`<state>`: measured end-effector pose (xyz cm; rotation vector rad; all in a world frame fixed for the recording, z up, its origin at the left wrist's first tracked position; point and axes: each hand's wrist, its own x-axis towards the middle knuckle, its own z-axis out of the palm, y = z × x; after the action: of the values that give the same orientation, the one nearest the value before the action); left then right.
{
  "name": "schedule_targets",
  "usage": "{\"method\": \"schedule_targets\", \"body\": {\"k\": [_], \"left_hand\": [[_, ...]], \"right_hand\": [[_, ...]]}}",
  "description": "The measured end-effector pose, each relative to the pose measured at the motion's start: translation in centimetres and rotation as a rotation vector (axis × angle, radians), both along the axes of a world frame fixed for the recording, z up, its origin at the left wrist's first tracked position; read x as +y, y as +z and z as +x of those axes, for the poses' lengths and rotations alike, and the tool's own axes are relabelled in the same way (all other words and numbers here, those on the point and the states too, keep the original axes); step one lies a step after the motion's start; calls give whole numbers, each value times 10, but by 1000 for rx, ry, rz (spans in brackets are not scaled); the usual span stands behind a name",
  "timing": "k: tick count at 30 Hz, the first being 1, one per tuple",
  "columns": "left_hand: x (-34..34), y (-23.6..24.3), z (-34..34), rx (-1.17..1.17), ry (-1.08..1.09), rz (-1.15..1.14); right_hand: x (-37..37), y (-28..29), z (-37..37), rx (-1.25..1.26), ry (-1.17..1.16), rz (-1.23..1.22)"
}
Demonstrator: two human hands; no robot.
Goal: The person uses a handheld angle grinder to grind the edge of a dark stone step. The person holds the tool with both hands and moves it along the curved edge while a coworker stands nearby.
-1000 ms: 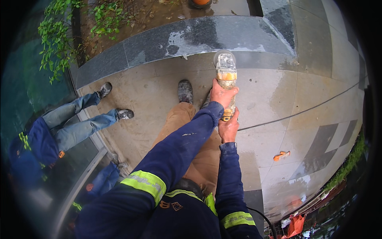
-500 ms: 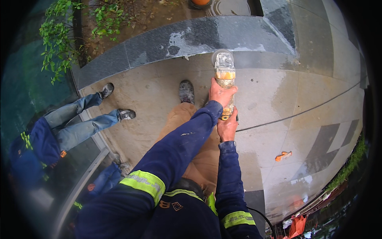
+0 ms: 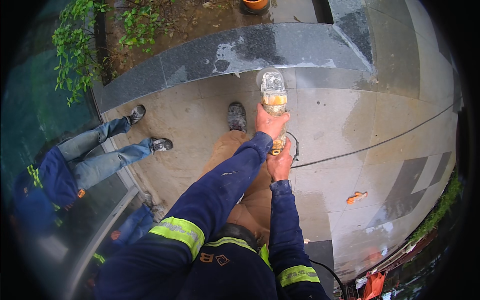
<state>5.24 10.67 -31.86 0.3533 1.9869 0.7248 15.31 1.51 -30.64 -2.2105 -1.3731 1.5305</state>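
Observation:
An angle grinder [image 3: 274, 99], yellow and silver and crusted with pale dust, is held in both my hands. My left hand [image 3: 270, 122] wraps round the middle of its body. Behind it, my right hand [image 3: 280, 162] grips the rear end by the power cord. The round disc [image 3: 263, 76] at the head is blurred and lies beside the front edge of the dark stone ledge [image 3: 200, 62]. Whether the disc touches the stone, I cannot tell. Pale wet patches mark the ledge top.
A black cord [image 3: 370, 144] runs across the paving to the right. Orange gloves [image 3: 357, 197] lie there too. At the left stands another person in blue jeans [image 3: 110, 160]. Beyond the ledge are an orange pot [image 3: 255, 4] and a leafy plant [image 3: 75, 50].
Both hands have drawn the grinder slightly left and toward me along the ledge. A loop of cord now shows beside my right hand. The other person's legs hold their place.

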Motion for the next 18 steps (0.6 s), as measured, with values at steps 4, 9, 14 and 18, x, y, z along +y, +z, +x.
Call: {"method": "schedule_targets", "body": {"k": [4,9,14,18], "left_hand": [[-10,-2,-8,-45,81,76],[-8,-11,-3,-87,24,104],[0,-22,3,-126,26,120],[-9,-19,-6,-141,56,106]], "right_hand": [[-7,3,-8,6,11,-11],[-5,6,-7,-25,-19,26],[5,5,-6,-76,-35,24],[-3,3,-11,-84,-9,-7]]}}
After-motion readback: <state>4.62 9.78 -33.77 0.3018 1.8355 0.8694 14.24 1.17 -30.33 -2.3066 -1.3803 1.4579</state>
